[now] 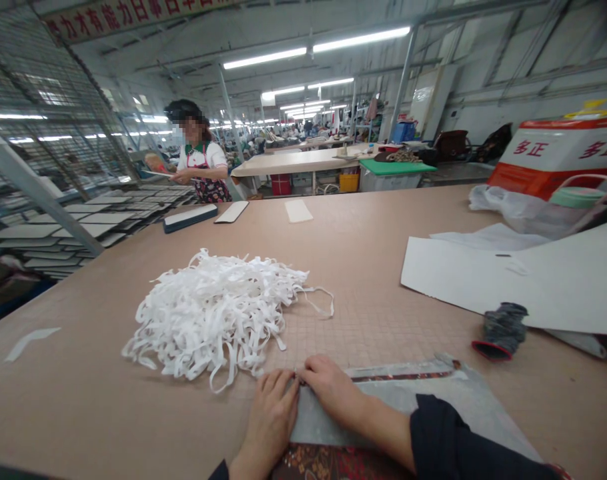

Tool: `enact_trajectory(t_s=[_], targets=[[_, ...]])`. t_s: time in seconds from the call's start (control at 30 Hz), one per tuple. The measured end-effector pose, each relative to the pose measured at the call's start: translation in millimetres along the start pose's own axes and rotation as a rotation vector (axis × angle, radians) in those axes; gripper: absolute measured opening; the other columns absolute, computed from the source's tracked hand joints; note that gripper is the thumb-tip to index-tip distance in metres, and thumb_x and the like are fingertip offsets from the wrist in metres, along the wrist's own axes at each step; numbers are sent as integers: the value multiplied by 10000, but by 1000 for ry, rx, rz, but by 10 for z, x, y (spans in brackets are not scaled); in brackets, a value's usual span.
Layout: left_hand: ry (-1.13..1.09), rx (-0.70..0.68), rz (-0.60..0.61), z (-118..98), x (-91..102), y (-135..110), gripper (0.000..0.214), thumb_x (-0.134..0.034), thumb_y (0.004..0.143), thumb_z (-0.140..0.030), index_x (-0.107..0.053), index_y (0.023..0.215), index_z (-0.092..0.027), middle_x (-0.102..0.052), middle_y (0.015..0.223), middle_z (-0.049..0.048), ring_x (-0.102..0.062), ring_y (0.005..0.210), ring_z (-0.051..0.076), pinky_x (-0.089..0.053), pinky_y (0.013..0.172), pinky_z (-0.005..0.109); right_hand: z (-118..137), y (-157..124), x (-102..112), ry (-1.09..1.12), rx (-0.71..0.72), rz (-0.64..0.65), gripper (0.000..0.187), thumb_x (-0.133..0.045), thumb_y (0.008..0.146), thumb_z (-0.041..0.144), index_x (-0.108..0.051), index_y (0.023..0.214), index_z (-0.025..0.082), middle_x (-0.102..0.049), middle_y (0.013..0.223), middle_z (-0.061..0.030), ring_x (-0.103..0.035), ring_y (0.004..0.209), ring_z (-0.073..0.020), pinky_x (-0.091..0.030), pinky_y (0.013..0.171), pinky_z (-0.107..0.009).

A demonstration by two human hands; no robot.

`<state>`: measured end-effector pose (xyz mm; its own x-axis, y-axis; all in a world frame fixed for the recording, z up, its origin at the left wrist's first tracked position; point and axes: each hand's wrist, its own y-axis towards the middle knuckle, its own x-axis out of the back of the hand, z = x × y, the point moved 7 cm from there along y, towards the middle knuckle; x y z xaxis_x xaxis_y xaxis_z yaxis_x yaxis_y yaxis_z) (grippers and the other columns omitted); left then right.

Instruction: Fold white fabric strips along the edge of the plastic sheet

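Observation:
My left hand (273,413) lies at the near left corner of a piece of patterned fabric (333,463) with a pale grey backing (378,417). Its fingers are bent together and pressed on the fabric's edge. Beside it, my right hand (333,393) pinches the same far edge, and the two hands' fingertips nearly meet. A narrow dark red patterned strip (403,377) runs along this edge, to the right of my right hand. What lies directly beneath my fingertips is hidden. A tangled heap of white tapes (218,313) is just beyond my left hand.
A grey knitted sleeve (503,330) and a large white board (513,273) lie on the right of the brown table (363,233). An orange-and-white box (558,150) stands behind. Pale panels (191,217) lie at the far edge, where a co-worker (203,160) stands.

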<state>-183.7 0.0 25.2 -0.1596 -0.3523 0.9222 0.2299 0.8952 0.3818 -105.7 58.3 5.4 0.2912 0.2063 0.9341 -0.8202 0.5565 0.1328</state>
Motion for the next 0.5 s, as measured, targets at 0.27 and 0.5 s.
enact_trajectory(t_s=[0.27,0.5], targets=[[-107,12,135,108,-34,154,212,-490,790,-131,-607,927,-240,-638,962,15,-561,906,203,-432,801,387,-394,-152,187,34,-245,220,157,-509,749,140,-630,849,137,-619,915,-109,-536,898,-225,-379,756,-301],[-122,-205,44,-203,18,333,279,-524,780,-157,-536,1050,-227,-637,952,18,-556,924,201,-384,885,406,-235,-266,386,131,-192,197,260,-462,740,117,-586,960,180,-634,937,-59,-575,870,-176,-396,708,-232]])
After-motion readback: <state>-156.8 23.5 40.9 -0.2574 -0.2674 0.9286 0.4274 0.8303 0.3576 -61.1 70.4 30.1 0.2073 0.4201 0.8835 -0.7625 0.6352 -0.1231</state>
